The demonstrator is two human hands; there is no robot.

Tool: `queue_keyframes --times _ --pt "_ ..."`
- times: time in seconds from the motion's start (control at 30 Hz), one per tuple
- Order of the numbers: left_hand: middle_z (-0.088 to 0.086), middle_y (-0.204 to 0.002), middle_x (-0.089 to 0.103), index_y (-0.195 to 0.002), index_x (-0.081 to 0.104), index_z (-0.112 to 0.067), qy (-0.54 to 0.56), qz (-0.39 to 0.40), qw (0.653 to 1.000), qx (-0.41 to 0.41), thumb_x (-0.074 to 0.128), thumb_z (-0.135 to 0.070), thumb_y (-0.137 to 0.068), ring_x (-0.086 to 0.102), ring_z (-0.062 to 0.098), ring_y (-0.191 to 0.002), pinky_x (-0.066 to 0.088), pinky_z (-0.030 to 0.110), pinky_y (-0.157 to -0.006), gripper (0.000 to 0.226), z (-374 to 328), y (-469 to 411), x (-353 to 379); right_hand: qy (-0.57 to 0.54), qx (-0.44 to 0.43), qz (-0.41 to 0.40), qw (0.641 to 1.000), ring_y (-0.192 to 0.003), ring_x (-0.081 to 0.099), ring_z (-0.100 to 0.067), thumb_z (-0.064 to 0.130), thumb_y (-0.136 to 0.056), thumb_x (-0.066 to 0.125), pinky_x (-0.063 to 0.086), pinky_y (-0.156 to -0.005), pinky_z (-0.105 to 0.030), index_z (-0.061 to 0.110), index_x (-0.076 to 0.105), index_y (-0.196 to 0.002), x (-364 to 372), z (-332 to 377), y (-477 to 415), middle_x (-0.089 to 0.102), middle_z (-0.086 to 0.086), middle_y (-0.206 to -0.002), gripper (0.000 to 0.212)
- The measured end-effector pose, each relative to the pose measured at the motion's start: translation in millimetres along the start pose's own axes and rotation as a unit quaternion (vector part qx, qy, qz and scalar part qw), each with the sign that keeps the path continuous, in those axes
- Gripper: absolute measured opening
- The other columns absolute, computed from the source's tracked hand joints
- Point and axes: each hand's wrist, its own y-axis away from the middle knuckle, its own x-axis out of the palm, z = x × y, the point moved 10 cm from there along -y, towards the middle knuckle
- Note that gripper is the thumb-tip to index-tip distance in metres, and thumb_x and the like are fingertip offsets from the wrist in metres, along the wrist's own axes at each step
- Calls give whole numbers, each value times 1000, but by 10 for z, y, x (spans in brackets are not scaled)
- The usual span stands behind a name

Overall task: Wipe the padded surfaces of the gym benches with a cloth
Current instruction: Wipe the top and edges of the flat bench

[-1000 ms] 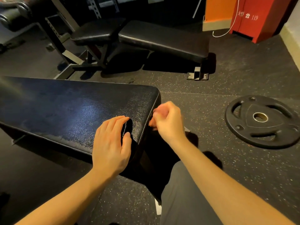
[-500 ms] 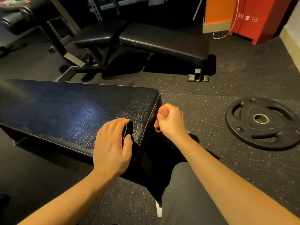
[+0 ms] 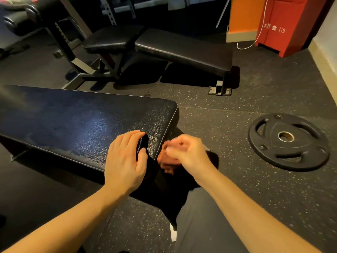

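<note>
blurred cloth (image 3: 167,162) half-hidden in right grip (image 3: 189,154)

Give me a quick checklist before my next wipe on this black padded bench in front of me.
1. Cloth held: right hand grips the reddish-brown cloth: ok.
2. Cloth touching the near black padded bench: it sits at the pad's end edge, blurred: cannot tell.
3. Bench steadied: left hand rests flat on the pad: ok.
4. Footing: black round weight plate lies on the speckled rubber floor, apart from the bench: ok.
5. Whether the far black padded bench is wiped: cannot tell.
</note>
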Motion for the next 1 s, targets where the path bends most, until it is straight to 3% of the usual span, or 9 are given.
queue_keyframes --times 0.1,0.23,0.3,0.4,0.53,0.63,0.77,0.9,1.0 --pt "-2 -138 59 -135 57 -19 -2 6 1000 2 40 -34 -97 49 18 -128 35 35 -107 44 -4 -2 3 144 21 84 986 -84 74 -18 2 -78 80 57 -77 -30 7 76 -87 30 -59 42 77 -7 -87 11" --pt "-2 -137 59 -135 56 -20 7 1 1000 -4 40 -33 -99 49 18 -128 35 36 -109 42 -7 4 -15 82 -21 -193 978 -76 63 -7 10 -86 76 48 -56 -18 12 67 -90 -603 346 -228 65 5 -84 10" --pt "-2 -136 60 -135 56 -19 12 -1 1000 -7 39 -34 -99 50 18 -127 36 38 -110 42 -4 6 -19 11 -18 -223 975 -65 65 -5 8 -91 71 47 -47 -14 16 61 -87 -511 325 -241 64 7 -77 14" --pt "-2 -135 61 -134 57 -18 16 -2 1000 -9 38 -36 -100 51 18 -126 38 38 -108 43 -13 6 -18 -2 -13 -149 989 -64 71 -9 2 -89 72 59 -56 -29 11 62 -91 -195 139 -122 70 1 -75 13" --pt "0 -131 62 -131 58 -17 10 -5 1000 5 40 -32 -99 53 20 -121 38 38 -104 40 -28 2 -31 135 66 76 986 -69 69 -16 -5 -74 81 53 -64 -29 6 70 -83 146 -183 151 71 -8 -77 18" --pt "0 -133 62 -133 58 -17 11 -3 1000 1 39 -32 -100 52 20 -123 37 37 -107 41 -25 6 -38 129 80 -18 988 -76 64 -18 1 -74 80 49 -68 -30 10 69 -79 -169 -135 -9 69 -5 -76 14" --pt "-1 -134 61 -134 57 -18 17 -5 1000 0 36 -34 -99 51 18 -126 38 40 -110 44 -16 5 -29 28 17 -194 980 -93 63 -15 13 -87 76 51 -74 -29 13 61 -107 -578 132 -328 64 -2 -102 25" --pt "0 -133 61 -133 57 -17 29 -14 999 -2 38 -31 -99 51 18 -125 36 38 -109 42 -5 10 -35 -35 -15 -169 985 -66 72 -14 9 -91 67 56 -54 -33 17 61 -92 -144 -53 -117 69 -7 -84 11" --pt "0 -129 62 -130 58 -17 29 -18 999 9 39 -28 -98 52 20 -120 37 38 -105 38 -17 -2 -42 44 -27 -19 998 -64 66 -22 5 -80 76 51 -58 -32 15 67 -84 124 -174 203 69 -8 -74 14"
